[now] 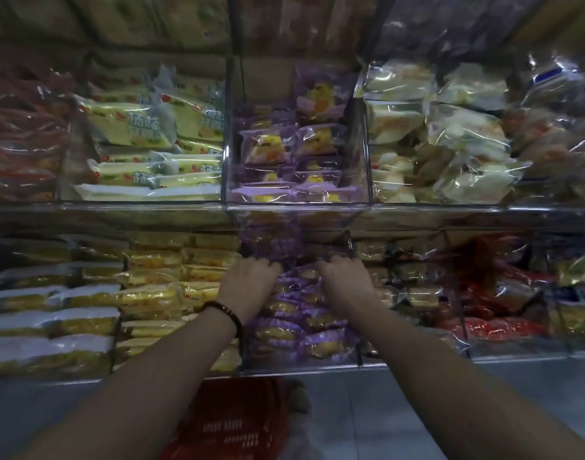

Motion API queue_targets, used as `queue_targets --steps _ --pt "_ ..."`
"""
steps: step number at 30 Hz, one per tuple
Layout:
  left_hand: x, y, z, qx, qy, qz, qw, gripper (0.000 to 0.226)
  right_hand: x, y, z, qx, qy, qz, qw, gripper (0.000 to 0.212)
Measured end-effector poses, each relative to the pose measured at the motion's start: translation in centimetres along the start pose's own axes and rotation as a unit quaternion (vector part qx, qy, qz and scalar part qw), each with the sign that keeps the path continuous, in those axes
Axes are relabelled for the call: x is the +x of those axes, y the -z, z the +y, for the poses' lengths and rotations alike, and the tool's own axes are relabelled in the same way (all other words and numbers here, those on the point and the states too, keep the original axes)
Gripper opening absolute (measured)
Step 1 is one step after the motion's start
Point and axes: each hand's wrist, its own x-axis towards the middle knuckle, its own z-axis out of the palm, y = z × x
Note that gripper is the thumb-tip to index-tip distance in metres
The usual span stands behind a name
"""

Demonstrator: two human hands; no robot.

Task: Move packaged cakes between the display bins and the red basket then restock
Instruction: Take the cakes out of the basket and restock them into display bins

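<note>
Left hand (248,287), right hand (347,283) — both grip purple cakes (304,340) in lower bin (301,369).

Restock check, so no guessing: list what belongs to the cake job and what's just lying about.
Job: left hand and right hand, both gripping purple-wrapped cakes in the lower bin; red basket below.
Lying about: yellow-green packs, pale cakes, red packs, beaded bracelet.
</note>
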Motion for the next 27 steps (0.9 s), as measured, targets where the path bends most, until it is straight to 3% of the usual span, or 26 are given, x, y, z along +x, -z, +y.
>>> queue_targets --steps 4,11,16,20,24,27 --pt "3.1 -1.6 0.3 0.028 0.034 -0.031 0.999 0.026 2.6 -2.0 0.7 -0.007 0.032 -0.004 0.999 0.030" --pt "4.0 -3.3 0.9 0.041 0.070 -0.030 0.996 0.029 4.5 -4.1 0.7 -0.012 0.046 0.009 0.999 0.050" --pt "4.0 -4.0 1.8 0.075 0.085 -0.016 0.993 0.029 4.4 -4.1 0.1 -0.023 0.043 0.014 0.999 0.043" --pt "4.2 -4.3 1.5 0.080 0.068 -0.003 0.994 0.029 4.0 -4.2 0.1 -0.019 0.046 0.014 0.999 0.032" --pt "4.0 -4.2 1.0 0.060 0.038 -0.011 0.997 0.025 3.7 -3.6 0.7 -0.025 0.045 0.028 0.998 0.038" --pt "3.9 -3.9 0.4 0.050 0.013 -0.009 0.999 0.026 3.6 -3.4 0.8 -0.030 0.036 0.044 0.998 0.028"
